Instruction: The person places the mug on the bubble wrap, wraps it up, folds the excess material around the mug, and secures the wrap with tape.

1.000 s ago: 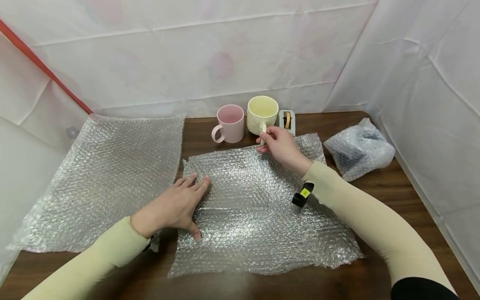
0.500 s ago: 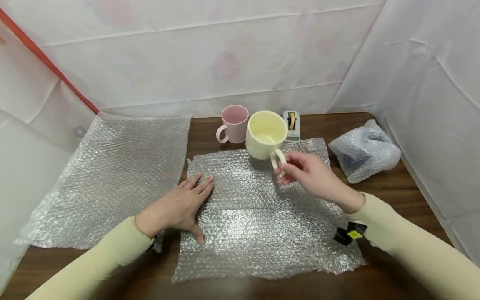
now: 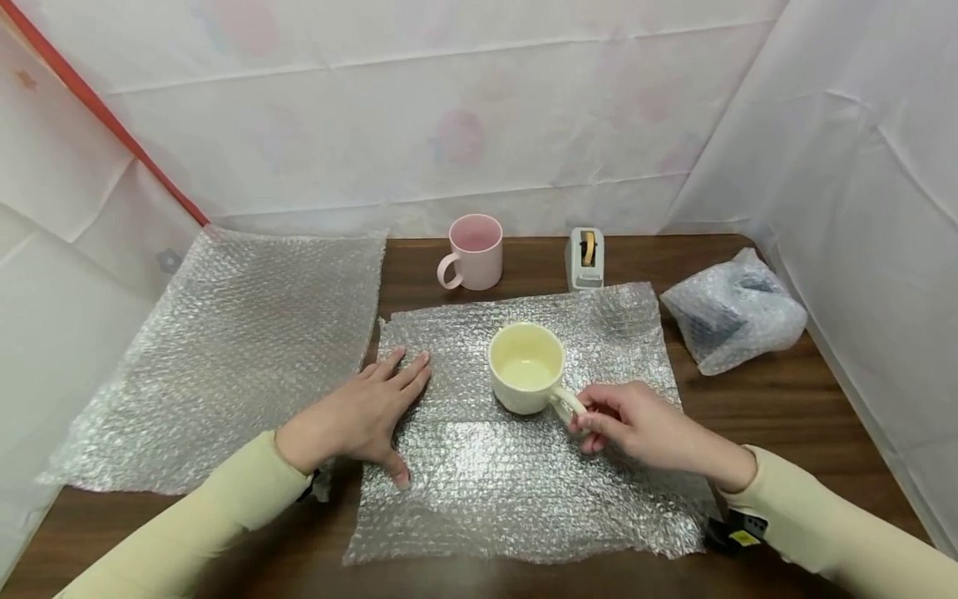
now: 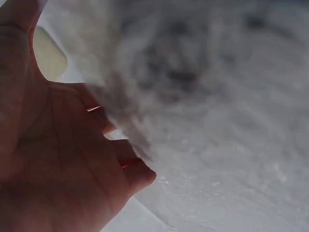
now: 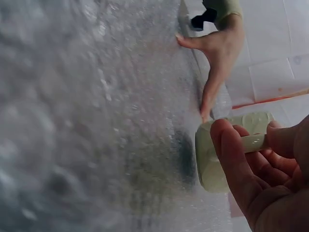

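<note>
My right hand [image 3: 647, 428] pinches the handle of a pale yellow mug [image 3: 524, 399], which is upright over the middle of a sheet of bubble wrap [image 3: 464, 499]. In the right wrist view, thumb and fingers close round the handle of the mug [image 5: 207, 169], its base close to the wrap. My left hand [image 3: 355, 420] lies with fingers spread on the left edge of the same sheet. The left wrist view shows its palm [image 4: 58, 150] beside blurred bubble wrap.
A pink mug [image 3: 479, 258] stands behind the sheet, with a tape dispenser [image 3: 586, 259] to its right. Another bubble wrap sheet [image 3: 247, 349] lies at left. Something wrapped in bubble wrap [image 3: 737, 312] sits at right. White curtains hang at the back and sides.
My right hand has lifted the yellow mug from beside the pink mug and brought it toward me, over the middle of the bubble wrap. The left hand has stayed in place.
</note>
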`<state>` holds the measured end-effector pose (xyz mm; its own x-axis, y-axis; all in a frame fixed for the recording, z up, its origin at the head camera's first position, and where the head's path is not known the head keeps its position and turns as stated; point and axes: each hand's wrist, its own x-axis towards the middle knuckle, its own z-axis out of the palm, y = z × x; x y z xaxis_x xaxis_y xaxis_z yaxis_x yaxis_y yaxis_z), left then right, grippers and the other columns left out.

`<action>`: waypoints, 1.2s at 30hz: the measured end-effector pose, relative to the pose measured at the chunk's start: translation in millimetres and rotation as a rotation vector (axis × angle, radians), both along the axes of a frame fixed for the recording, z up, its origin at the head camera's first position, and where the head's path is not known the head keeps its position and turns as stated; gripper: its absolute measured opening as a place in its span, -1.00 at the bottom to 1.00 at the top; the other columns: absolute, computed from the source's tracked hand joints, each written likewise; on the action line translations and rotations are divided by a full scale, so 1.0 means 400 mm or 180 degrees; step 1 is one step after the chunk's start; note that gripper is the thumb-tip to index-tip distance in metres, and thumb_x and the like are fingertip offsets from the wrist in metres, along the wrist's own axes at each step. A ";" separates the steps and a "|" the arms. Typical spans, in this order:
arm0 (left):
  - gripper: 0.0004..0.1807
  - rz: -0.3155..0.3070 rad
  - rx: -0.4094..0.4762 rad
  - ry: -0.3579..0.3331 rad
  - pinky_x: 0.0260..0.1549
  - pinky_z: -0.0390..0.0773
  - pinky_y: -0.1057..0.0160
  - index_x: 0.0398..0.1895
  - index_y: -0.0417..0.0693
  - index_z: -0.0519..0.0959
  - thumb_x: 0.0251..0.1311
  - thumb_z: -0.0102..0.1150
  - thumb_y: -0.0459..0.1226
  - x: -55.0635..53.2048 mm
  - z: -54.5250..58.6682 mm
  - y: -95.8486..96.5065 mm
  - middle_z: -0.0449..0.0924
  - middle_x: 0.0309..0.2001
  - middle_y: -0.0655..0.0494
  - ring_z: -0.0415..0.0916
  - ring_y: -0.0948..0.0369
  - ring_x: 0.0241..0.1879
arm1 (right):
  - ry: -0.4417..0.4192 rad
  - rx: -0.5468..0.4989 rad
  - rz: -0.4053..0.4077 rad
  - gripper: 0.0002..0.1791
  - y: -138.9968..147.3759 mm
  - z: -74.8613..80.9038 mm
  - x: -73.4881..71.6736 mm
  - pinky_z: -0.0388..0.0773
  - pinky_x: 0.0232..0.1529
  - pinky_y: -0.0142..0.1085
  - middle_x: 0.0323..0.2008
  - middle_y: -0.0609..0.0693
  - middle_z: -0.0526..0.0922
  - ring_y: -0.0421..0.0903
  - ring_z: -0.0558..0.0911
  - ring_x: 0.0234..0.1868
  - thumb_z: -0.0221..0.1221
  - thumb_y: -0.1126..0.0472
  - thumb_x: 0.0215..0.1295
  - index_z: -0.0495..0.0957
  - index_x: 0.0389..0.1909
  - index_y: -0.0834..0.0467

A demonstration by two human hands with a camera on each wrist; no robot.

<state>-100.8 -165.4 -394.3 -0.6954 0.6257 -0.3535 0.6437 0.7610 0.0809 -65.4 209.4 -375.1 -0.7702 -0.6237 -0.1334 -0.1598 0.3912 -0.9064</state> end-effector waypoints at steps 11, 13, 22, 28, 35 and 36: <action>0.63 0.0016 0.0250 0.0049 0.38 -0.01 -0.28 0.58 -0.18 -0.07 -0.57 0.19 0.59 0.008 -0.017 -0.029 -0.35 0.60 -0.09 -0.36 -0.26 0.51 | 0.0096 0.0341 0.0241 -0.88 0.018 -0.033 -0.005 0.67 -0.39 -0.24 -0.31 -0.02 0.70 -0.06 0.69 -0.35 0.11 0.23 0.47 0.59 -0.14 0.17; 0.58 0.0028 0.0413 0.0100 0.35 0.01 -0.32 0.58 -0.18 -0.03 -0.53 0.21 0.56 0.005 -0.013 -0.036 -0.35 0.59 -0.11 -0.35 -0.28 0.50 | 0.0171 0.0409 0.0293 -0.87 0.019 -0.032 -0.007 0.65 -0.42 -0.26 -0.34 -0.05 0.69 -0.07 0.68 -0.38 0.12 0.19 0.47 0.60 -0.15 0.14; 0.06 0.0694 0.1118 0.0222 0.35 0.17 -0.21 0.56 -0.29 -0.08 0.29 0.19 0.15 -0.105 0.033 -0.092 0.18 0.44 -0.28 0.33 -0.25 0.25 | 0.0746 0.0600 0.0567 -0.89 0.033 -0.026 -0.022 0.59 -0.42 -0.31 -0.36 -0.11 0.66 -0.14 0.65 -0.38 0.20 0.14 0.42 0.62 -0.16 0.06; -0.04 0.0926 0.1328 -0.0068 0.06 0.47 -0.12 0.53 -0.32 0.02 0.31 0.25 0.02 -0.187 0.034 -0.097 0.55 0.17 -0.15 0.56 -0.04 -0.27 | 0.0874 0.0662 0.0657 -0.91 0.042 -0.035 -0.032 0.56 -0.39 -0.33 -0.34 -0.19 0.63 -0.22 0.58 -0.40 0.24 0.15 0.38 0.63 -0.15 0.00; -0.77 0.0808 0.1433 0.0140 -0.32 0.50 0.10 -0.13 -0.11 0.65 0.31 0.28 -0.15 -0.203 0.049 -0.092 0.57 -0.30 0.09 0.47 0.15 -0.38 | 0.1105 0.0727 0.0730 -0.95 0.041 -0.031 -0.040 0.51 -0.35 -0.31 -0.32 -0.29 0.58 -0.24 0.52 -0.39 0.23 0.14 0.39 0.63 -0.20 -0.05; -0.84 0.0810 0.1473 0.0125 -0.37 0.48 0.12 -0.23 -0.05 0.65 0.34 0.25 -0.15 -0.201 0.056 -0.094 0.56 -0.34 0.11 0.43 0.18 -0.43 | 0.1151 0.0738 0.0749 -0.95 0.039 -0.030 -0.040 0.53 -0.32 -0.29 -0.29 -0.28 0.59 -0.23 0.54 -0.36 0.22 0.16 0.39 0.63 -0.20 -0.04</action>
